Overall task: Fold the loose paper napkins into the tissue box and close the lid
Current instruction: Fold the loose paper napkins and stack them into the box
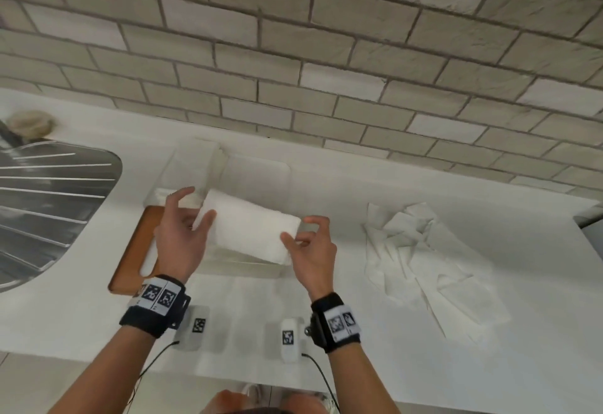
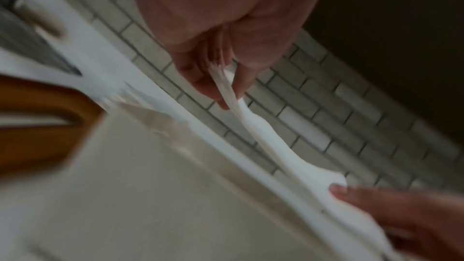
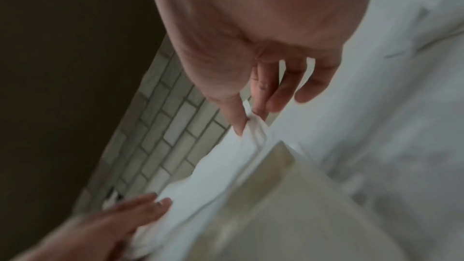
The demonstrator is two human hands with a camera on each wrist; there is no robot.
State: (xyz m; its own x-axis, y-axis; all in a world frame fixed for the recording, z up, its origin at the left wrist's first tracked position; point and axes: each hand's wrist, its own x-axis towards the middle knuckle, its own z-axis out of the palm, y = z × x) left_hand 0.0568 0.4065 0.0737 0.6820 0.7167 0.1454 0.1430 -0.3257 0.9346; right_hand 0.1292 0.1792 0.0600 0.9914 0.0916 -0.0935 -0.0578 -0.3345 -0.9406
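A folded white napkin hangs stretched between my two hands, just above the clear tissue box. My left hand pinches its left end between thumb and fingers; the left wrist view shows that pinch on the napkin. My right hand pinches the right end, and the right wrist view shows the thumb and fingers on a corner of the napkin. The box's brown wooden lid, with a slot, lies at the box's left side. Several loose napkins lie crumpled to the right.
A steel sink drainboard sits at the left of the white counter. A brick-tile wall runs behind. Two small white marker blocks stand near the counter's front edge. Pale flat shapes lie behind the box.
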